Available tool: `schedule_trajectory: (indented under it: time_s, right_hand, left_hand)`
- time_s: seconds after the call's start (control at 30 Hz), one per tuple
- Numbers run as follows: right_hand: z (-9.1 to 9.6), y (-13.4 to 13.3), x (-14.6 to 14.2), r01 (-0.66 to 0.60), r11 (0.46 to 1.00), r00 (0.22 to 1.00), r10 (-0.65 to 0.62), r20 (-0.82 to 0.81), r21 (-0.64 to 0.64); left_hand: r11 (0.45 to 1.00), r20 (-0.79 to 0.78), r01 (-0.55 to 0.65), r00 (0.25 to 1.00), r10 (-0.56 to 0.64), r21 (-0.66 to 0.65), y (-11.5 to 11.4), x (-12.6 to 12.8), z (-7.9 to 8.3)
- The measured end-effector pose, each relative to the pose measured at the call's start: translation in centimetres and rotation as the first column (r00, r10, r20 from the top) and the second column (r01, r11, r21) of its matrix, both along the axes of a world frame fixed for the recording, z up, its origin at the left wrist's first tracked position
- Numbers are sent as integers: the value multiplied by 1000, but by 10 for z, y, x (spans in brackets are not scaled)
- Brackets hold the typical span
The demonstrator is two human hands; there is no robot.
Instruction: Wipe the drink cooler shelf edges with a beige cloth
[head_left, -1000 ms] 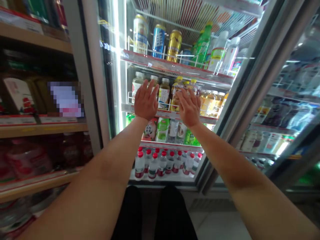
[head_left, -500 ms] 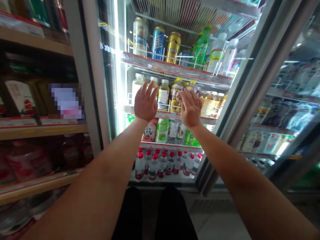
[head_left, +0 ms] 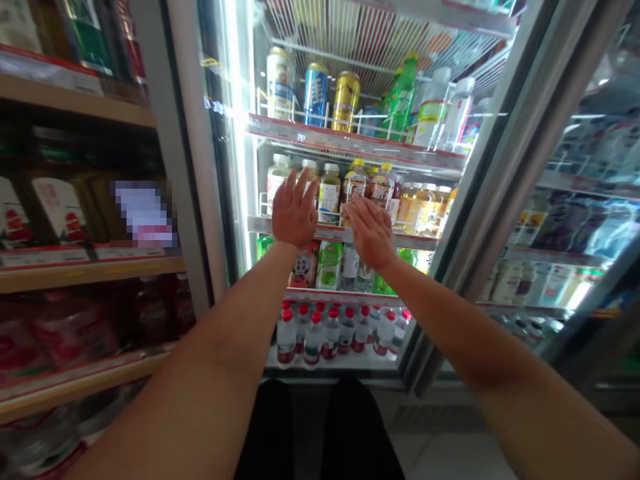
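Both hands reach out toward a lit drinks fridge. My left hand (head_left: 295, 210) is open, fingers stretched upward, in front of white-capped bottles (head_left: 329, 192) on the middle shelf. My right hand (head_left: 371, 230) is also open and holds nothing; its extended fingers point up and left, in front of yellow-capped tea bottles (head_left: 383, 183). Whether either hand touches glass or a bottle, I cannot tell. Below the hands, a green carton-like pack (head_left: 329, 265) and other drinks stand partly hidden by my wrists and forearms.
Cans (head_left: 346, 101) and a green bottle (head_left: 404, 95) stand on the upper shelf. Red-capped water bottles (head_left: 313, 339) line the bottom. A metal door frame (head_left: 505, 153) runs along the right. Wooden shelves (head_left: 90, 273) with bottles are at the left. My dark-clothed legs show below.
My right hand has moved slightly left and down, its fingers tilting further left, uncovering the yellow-capped bottles. My left hand stays nearly in place. The whole view has shifted slightly.
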State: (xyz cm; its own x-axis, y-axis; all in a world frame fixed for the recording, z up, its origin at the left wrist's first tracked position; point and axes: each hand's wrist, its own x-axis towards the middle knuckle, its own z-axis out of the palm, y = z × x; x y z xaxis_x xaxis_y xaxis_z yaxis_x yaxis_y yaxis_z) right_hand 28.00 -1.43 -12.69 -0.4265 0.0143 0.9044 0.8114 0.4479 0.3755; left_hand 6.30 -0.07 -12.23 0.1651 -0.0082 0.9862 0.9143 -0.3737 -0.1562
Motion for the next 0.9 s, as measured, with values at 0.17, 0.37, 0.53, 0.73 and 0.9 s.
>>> schedule_trajectory:
  time_s: [0.17, 0.37, 0.53, 0.73, 0.9]
  right_hand:
    - [6, 3, 0, -27, 1000, 999, 27, -47, 3]
    - [-1, 2, 0, -49, 999, 991, 46, -128, -19]
    - [5, 2, 2, -37, 999, 999, 37, -21, 6]
    - [1, 3, 5, -91, 996, 991, 89, -97, -11]
    - [0, 2, 7, -84, 996, 993, 86, 83, -30]
  left_hand:
    - [998, -12, -63, 998, 63, 7, -2, 0, -2]
    - [998, -13, -60, 998, 60, 28, -4, 0, -1]
    - [1000, -2, -15, 1000, 16, 22, -4, -1, 0]
    - [998, -18, -53, 998, 53, 24, -4, -2, -1]
    - [999, -17, -53, 998, 53, -11, -6, -2, 0]
